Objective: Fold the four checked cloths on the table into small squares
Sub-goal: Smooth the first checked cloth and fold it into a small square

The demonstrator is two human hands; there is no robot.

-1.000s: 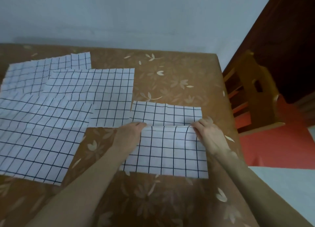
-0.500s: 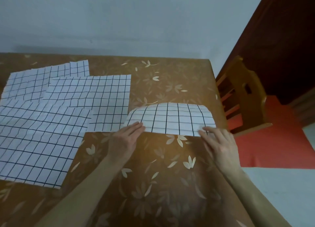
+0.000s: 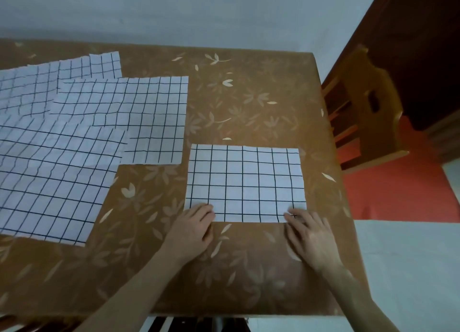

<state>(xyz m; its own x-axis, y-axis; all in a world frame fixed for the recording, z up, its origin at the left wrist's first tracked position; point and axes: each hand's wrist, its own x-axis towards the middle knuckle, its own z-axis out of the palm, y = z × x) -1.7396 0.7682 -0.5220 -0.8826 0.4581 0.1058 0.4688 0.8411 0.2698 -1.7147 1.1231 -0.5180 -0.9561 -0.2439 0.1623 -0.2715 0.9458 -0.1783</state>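
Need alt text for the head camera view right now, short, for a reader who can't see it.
Both hands, left hand and right hand, press the near corners of a folded checked cloth flat on a brown floral table. Three unfolded checked cloths overlap at left; a wooden chair stands at right.

The near corners of the folded cloth (image 3: pixel 245 182) are pressed flat by the left hand (image 3: pixel 193 229) and right hand (image 3: pixel 311 239) near the tabletop's (image 3: pixel 249 102) right edge.
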